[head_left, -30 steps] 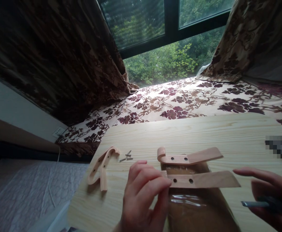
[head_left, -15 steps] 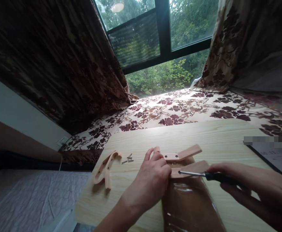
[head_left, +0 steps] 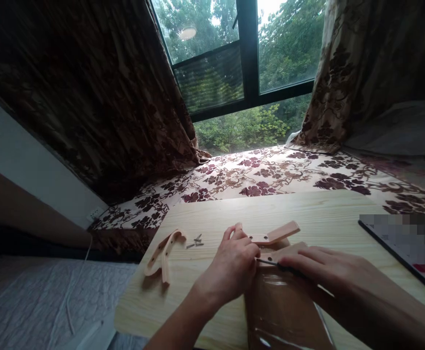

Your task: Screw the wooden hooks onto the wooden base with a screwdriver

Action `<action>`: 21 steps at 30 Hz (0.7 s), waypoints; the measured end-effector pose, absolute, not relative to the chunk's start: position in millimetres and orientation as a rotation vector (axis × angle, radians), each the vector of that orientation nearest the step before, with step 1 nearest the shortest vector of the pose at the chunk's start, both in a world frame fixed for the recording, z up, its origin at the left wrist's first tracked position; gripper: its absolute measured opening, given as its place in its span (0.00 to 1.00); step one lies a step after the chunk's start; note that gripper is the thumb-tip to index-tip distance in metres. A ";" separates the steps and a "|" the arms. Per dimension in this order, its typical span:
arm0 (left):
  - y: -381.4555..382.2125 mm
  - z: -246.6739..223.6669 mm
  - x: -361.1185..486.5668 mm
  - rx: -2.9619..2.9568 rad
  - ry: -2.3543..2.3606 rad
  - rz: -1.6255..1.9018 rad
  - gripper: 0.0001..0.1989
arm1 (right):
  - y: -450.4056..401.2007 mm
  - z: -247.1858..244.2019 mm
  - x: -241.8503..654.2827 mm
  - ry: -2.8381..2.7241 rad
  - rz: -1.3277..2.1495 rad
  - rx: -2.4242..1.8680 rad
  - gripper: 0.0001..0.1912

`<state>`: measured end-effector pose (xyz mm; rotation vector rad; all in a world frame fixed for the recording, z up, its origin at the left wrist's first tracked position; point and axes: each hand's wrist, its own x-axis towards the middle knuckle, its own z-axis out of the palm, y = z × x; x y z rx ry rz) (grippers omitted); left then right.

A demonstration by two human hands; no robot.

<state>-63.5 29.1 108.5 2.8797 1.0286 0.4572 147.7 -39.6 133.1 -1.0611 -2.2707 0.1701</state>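
Observation:
My left hand (head_left: 230,265) is closed around the left ends of two pale wooden hooks. The far hook (head_left: 280,233) shows two dark screw heads or holes, and its arm angles up to the right. The near hook (head_left: 288,249) lies alongside it with one dark hole visible. Both rest over a brown board (head_left: 285,316) with a shiny, plastic-like surface. My right hand (head_left: 329,272) grips the dark handle of a screwdriver (head_left: 267,262). Its shaft runs left along the near hook to my left fingertips, which hide the tip.
Two curved wooden hooks (head_left: 165,260) lie on the left of the light wooden table (head_left: 183,301), beside several loose screws (head_left: 196,242). A dark-edged flat object (head_left: 409,257) rests at the right. Behind the table are a flowered window-seat cloth (head_left: 256,170) and curtains.
My right hand has moved left with the screwdriver. Its shaft has gone from the visible hole in the near hook to beside my left fingers. The view has tilted up slightly.

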 end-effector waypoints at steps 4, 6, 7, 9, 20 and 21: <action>30.8 106.2 -64.3 2.866 1.028 0.468 0.07 | -38.0 128.3 145.0 -2.280 0.167 -1.072 0.17; 30.5 106.2 -64.2 2.861 1.022 0.462 0.07 | -37.5 127.3 143.4 -2.289 0.170 -1.079 0.17; 30.1 106.5 -64.1 2.859 1.021 0.458 0.06 | -37.3 127.0 142.7 -2.296 0.174 -1.083 0.17; 29.1 107.3 -63.7 2.855 1.026 0.449 0.06 | -36.7 125.9 141.7 -2.312 0.186 -1.094 0.17; 29.2 104.4 -63.6 2.844 1.039 0.454 0.07 | -33.6 135.1 139.6 -2.336 0.241 -1.084 0.15; 29.6 103.4 -63.5 2.839 1.034 0.458 0.07 | -33.5 136.3 139.3 -2.343 0.248 -1.084 0.15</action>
